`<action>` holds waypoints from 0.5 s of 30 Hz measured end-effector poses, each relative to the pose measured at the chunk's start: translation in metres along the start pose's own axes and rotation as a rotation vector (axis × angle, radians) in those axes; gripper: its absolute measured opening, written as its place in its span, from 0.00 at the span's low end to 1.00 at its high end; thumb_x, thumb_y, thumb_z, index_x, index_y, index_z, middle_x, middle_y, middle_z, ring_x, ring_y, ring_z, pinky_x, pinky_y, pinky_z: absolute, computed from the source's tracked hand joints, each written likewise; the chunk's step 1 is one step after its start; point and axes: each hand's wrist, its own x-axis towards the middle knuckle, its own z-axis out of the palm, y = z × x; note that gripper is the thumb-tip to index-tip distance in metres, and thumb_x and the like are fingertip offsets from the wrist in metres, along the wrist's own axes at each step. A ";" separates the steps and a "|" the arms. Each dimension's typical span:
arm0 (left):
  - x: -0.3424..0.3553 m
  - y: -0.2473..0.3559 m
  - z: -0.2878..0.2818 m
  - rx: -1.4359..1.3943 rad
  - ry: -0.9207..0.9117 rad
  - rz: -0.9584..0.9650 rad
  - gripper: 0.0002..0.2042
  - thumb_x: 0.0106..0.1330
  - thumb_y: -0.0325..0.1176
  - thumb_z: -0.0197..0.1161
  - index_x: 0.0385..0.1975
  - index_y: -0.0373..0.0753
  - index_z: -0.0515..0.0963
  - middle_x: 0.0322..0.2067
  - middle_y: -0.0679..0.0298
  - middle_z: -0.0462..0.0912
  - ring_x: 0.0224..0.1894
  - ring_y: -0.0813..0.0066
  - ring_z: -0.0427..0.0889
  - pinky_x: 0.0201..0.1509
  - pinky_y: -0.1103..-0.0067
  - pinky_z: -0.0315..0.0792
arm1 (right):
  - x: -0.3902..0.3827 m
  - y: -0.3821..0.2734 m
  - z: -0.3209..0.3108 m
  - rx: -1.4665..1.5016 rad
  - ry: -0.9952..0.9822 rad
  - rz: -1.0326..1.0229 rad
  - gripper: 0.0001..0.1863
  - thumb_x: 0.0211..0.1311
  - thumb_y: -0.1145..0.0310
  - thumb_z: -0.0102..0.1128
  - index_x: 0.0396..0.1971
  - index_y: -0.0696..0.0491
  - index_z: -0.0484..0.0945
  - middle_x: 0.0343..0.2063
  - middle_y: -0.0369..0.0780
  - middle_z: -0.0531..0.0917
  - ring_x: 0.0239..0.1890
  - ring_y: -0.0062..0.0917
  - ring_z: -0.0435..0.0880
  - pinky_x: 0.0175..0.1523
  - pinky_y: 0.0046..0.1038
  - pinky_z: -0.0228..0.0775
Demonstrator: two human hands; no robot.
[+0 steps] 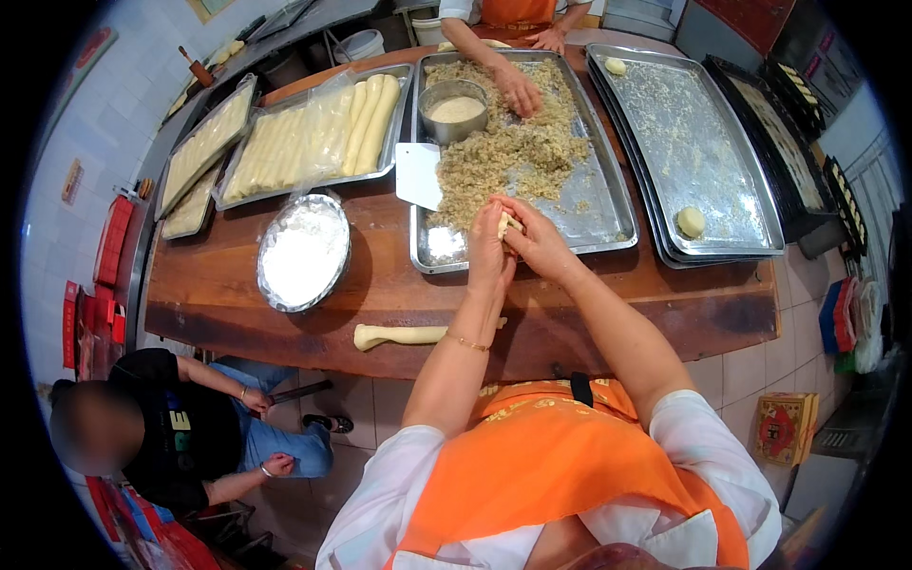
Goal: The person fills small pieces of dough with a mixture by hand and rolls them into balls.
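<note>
Over the near edge of a metal tray (622, 204), my left hand (486, 245) and my right hand (540, 243) come together, fingers curled round a small pale piece of dough (509, 225). Most of that piece is hidden by the fingers. Crumbly brownish filling (518, 152) covers much of the tray. A round metal tin (455, 130) with pale crumbs inside stands in the filling, and a white flat scraper (418, 175) lies across the tray's left rim. On the wooden table (560, 323), partly behind my left forearm, rests a roll of dough (399, 335).
Left of the tray are a bowl of white flour (304, 252) and a tray of dough rolls (313, 128) partly under plastic. Stacked trays (698, 142) at right hold two dough balls, one the near ball (691, 222). Opposite, a co-worker's hand (518, 92) reaches into the filling. A person (180, 427) sits at left.
</note>
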 end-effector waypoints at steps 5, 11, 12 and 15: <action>-0.001 0.016 0.022 -0.049 0.016 -0.065 0.12 0.77 0.43 0.52 0.43 0.40 0.75 0.36 0.67 0.79 0.35 0.80 0.79 0.33 0.82 0.76 | 0.009 0.004 -0.007 0.081 0.044 0.111 0.29 0.65 0.69 0.56 0.66 0.58 0.67 0.57 0.42 0.77 0.58 0.25 0.76 0.62 0.27 0.68; -0.010 0.026 0.010 0.007 -0.085 -0.180 0.13 0.75 0.49 0.54 0.47 0.48 0.74 0.37 0.71 0.79 0.32 0.87 0.78 0.19 0.89 0.67 | 0.009 -0.014 -0.010 0.434 -0.080 0.243 0.31 0.66 0.68 0.57 0.68 0.56 0.63 0.52 0.39 0.78 0.48 0.18 0.78 0.48 0.23 0.74; -0.010 0.023 0.009 0.049 -0.064 -0.176 0.13 0.74 0.49 0.54 0.46 0.48 0.74 0.36 0.72 0.79 0.31 0.87 0.78 0.18 0.89 0.66 | 0.007 -0.013 -0.005 0.420 -0.093 0.239 0.31 0.66 0.68 0.57 0.68 0.56 0.63 0.50 0.38 0.78 0.44 0.17 0.78 0.44 0.21 0.75; -0.009 0.018 0.005 0.115 -0.003 -0.156 0.11 0.74 0.48 0.55 0.44 0.49 0.74 0.33 0.72 0.79 0.26 0.88 0.76 0.14 0.89 0.62 | 0.004 -0.021 0.005 0.275 -0.060 0.267 0.29 0.65 0.69 0.56 0.66 0.56 0.65 0.47 0.37 0.78 0.33 0.15 0.78 0.32 0.18 0.73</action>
